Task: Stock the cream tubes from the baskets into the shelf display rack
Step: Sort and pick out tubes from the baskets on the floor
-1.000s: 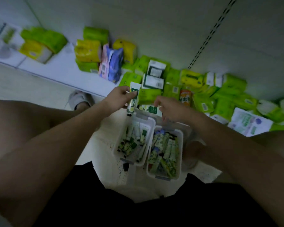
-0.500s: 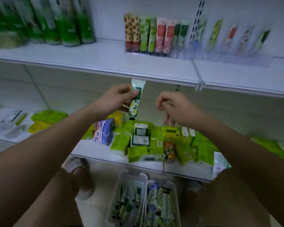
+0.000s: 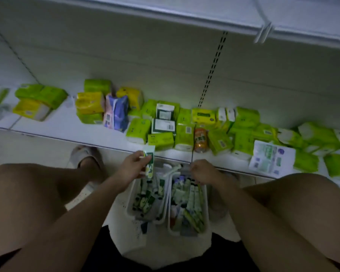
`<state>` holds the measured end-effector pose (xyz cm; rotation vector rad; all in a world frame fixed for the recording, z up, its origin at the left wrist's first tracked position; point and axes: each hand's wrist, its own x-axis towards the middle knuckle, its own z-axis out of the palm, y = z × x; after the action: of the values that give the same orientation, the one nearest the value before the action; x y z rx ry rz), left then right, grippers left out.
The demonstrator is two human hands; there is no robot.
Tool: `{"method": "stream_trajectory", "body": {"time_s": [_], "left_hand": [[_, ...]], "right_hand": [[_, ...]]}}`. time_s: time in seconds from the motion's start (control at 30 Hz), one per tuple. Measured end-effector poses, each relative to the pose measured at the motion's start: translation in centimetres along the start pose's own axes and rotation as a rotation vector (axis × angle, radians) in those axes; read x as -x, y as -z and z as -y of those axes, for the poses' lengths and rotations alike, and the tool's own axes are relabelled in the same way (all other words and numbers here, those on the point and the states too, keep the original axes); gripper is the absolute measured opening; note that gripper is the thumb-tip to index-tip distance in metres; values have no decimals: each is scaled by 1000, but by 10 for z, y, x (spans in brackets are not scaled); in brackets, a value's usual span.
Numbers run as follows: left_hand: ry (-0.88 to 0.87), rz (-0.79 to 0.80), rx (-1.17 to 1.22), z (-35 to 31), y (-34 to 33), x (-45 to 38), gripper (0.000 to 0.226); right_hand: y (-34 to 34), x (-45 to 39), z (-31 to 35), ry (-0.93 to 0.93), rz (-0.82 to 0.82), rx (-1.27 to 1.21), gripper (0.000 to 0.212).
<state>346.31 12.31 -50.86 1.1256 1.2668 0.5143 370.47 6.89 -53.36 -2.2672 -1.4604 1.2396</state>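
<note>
Left hand (image 3: 133, 167) pinched a tube (image 3: 150, 163); right hand (image 3: 201, 171) curled over the right basket (image 3: 206, 203), grip unclear; loose pinch could drop the tube

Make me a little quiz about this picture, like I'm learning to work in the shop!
1. Which hand holds a cream tube?
2. True or false: the orange can stands inside a basket.
3. How many baskets sit on the floor between the knees?

Key
1. The left hand; its grip pinches the tube above the left basket, while the right hand reaches over the right basket.
2. False. It stands on the low shelf among the green packs.
3. Two, side by side, both with tubes in them.
</note>
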Motion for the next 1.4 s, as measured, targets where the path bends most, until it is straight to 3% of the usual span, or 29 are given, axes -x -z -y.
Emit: {"method": "stream_trajectory", "body": {"time_s": [0.13, 0.23, 0.33, 0.47, 0.57, 0.67, 0.77, 0.87, 1.03, 1.13, 1.27, 1.4], "left_hand": [[128, -16, -5, 40, -2, -24, 18], [159, -48, 5, 54, -6, -45, 6], [203, -20, 17, 74, -7, -62, 10], [240, -21, 4, 105, -2, -76, 12], [353, 46, -35, 130, 9, -76, 13], [439, -4, -15, 156, 22, -75, 20], [482, -30, 45, 176, 26, -75, 23], [501, -52, 96, 181, 28, -73, 27], [476, -105, 125, 171, 34, -70, 24], [394, -107, 107, 150, 34, -65, 23], [237, -109, 117, 98, 34, -52, 9], [80, -91, 139, 29, 37, -31, 11]], "right_hand": [[-39, -29, -32, -61, 100, 184, 20], [-65, -57, -29, -55, 6, 229, 19], [-89, -84, -13, 97, -124, 221, 8], [-131, -114, 7, 180, 43, 187, 20], [-172, -130, 8, 56, 224, 198, 25], [-214, -145, 5, -180, 301, 118, 35], [-245, -157, 2, -345, 220, -5, 62], [-259, -165, -3, -321, 132, -5, 47], [-252, -153, -8, -292, 187, -71, 43], [-232, -145, -15, -170, 202, -119, 36], [-172, -129, 10, 25, 250, -104, 21], [-88, -86, 48, 127, 222, -75, 34]]}}
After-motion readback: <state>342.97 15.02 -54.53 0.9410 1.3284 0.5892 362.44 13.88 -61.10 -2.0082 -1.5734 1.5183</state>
